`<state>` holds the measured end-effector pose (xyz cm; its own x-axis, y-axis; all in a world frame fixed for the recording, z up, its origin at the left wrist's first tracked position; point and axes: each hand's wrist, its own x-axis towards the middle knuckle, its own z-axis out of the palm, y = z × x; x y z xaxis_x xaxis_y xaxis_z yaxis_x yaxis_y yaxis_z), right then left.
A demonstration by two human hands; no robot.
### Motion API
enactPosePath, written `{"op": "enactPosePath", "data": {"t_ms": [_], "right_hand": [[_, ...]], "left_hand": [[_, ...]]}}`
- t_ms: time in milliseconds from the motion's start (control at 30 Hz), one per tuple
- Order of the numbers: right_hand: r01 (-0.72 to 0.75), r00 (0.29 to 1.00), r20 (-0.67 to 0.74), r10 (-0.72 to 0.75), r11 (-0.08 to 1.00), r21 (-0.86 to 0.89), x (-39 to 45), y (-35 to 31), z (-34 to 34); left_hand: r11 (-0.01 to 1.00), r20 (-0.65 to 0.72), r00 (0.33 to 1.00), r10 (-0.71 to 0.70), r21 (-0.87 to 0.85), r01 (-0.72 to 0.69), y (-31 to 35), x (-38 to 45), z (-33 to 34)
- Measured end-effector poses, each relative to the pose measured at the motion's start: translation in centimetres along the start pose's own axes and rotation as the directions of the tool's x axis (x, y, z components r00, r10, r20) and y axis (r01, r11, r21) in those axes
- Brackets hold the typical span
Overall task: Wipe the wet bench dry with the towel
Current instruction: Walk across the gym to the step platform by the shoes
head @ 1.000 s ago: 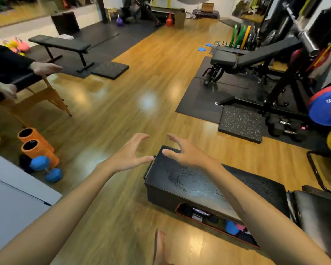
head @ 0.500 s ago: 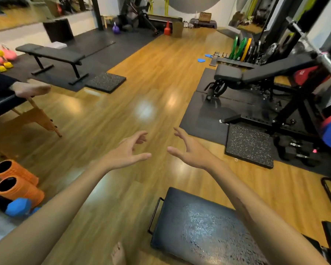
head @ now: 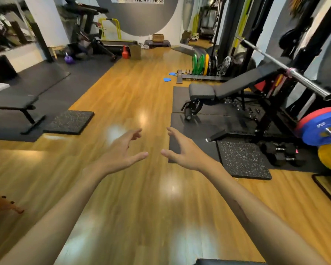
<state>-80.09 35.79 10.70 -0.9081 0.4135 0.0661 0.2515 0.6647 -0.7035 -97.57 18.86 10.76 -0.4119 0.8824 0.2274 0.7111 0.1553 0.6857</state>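
- While both my arms reach out over the wooden floor, my left hand and right hand hang in the air with palms turned toward each other, fingers spread and loosely bent, holding nothing.
- Only a dark corner of the bench shows, at the very bottom edge of view under my right forearm (whether it is wet I cannot tell from this sliver).
- No towel is in either hand, and I cannot pick one out for certain anywhere in view.
- As for things that hold other things: a floor rack far ahead on the right holds green and yellow weight plates standing on edge, and a barbell on the right carries a blue and red plate at its lower end.
- An incline bench stands on a black mat to my right; a speckled rubber tile lies on that mat's near edge.
- On the left, a flat bench stands on dark matting, with another speckled tile just beside its foot.
- Between the two mats a wide strip of bare floor runs straight ahead to the far wall.
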Motion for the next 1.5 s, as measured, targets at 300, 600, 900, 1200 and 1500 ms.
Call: {"op": "enactPosePath", "data": {"t_ms": [300, 600, 900, 1200, 1500], "right_hand": [[0.077, 0.986, -0.145, -0.083, 0.996, -0.046, 20.5, 1.4, -4.5], [0.124, 0.982, -0.132, -0.132, 0.990, -0.068, 42.5, 5.4, -12.0], [0.112, 0.981, -0.146, -0.128, 0.987, -0.117, 63.7, 10.6, -16.2], [0.053, 0.976, -0.205, -0.077, 0.991, -0.123, 85.6, 14.1, -20.1], [0.060, 0.973, -0.218, -0.082, 0.993, -0.105, 105.0, 22.4, -23.6]], "left_hand": [[0.986, -0.073, 0.988, 0.137, 0.104, -0.129, -7.6, 19.2, -8.1], [0.985, -0.120, 0.982, 0.145, 0.113, -0.132, -13.8, 40.6, -12.5], [0.974, -0.112, 0.975, 0.194, 0.139, -0.178, -23.4, 61.5, -15.4], [0.964, -0.013, 0.972, 0.235, 0.131, -0.232, -32.8, 82.6, -20.4], [0.983, -0.027, 0.984, 0.178, 0.060, -0.176, -43.5, 100.2, -20.1]]}}
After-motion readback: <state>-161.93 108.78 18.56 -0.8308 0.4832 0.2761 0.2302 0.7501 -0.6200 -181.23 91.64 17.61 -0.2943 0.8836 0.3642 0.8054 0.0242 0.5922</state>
